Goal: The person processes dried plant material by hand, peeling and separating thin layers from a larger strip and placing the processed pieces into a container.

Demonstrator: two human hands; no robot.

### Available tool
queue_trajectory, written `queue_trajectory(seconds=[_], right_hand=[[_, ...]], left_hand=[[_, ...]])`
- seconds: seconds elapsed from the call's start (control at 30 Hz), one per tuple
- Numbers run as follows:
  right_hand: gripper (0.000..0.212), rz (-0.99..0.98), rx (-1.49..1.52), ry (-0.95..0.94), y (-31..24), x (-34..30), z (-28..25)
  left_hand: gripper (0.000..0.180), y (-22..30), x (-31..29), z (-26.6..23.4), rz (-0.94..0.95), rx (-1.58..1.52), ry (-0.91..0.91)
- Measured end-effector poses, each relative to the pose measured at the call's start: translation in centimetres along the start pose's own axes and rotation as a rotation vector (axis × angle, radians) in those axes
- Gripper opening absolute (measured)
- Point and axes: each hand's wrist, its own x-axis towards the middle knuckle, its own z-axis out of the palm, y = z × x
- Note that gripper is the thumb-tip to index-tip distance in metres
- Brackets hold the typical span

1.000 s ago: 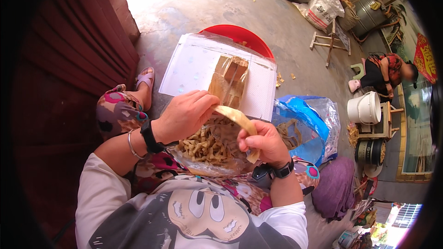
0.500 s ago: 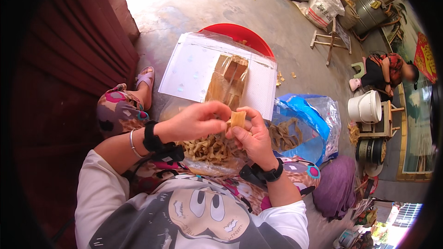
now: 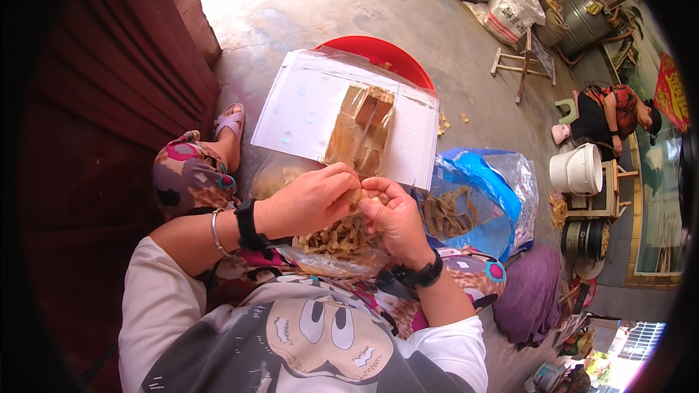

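My left hand and my right hand meet in front of my lap, fingers pinched on a small tan strip. Most of the strip is hidden by the fingers. Below them, an open clear plastic bag on my lap holds a heap of tan folded or knotted pieces. Just beyond the hands lies a white board, and on it a stack of flat tan-brown sheets partly under clear plastic.
The board rests over a red basin. To the right, a blue plastic bag holds brown strips. Further right are a white bucket, a seated person, a folding stool and a white sack.
The left hand has closed in from the strip's side and now pinches it with the right. The strip, earlier upright and broad in the right fingers, is now mostly covered.
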Motion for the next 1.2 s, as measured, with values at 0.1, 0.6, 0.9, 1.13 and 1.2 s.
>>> queue_trajectory(seconds=[0.1, 0.6, 0.9, 1.13, 1.2], right_hand=[[0.024, -0.347, -0.453, 0.006, 1.1, 0.2, -0.1], [0.029, 0.148, 0.103, -0.241, 0.4, 0.2, -1.2], [0.014, 0.101, 0.306, -0.099, -2.0, -0.2, -1.7], [0.012, 0.057, 0.243, -0.124, -2.6, -0.2, -2.8], [0.012, 0.023, 0.184, -0.115, -2.5, -0.3, -2.8]], left_hand=[[0.015, 0.0, -0.2, 0.0, -0.115, -0.015, -0.008], [0.014, -0.3, -0.5, -0.6, 0.075, 0.236, 0.071], [0.024, 0.5, 0.2, -2.1, -0.576, -0.727, -0.074], [0.023, 0.7, 0.1, -2.8, -0.493, -0.775, -0.063], [0.024, 0.7, 0.1, -3.0, -0.481, -0.757, -0.096]])
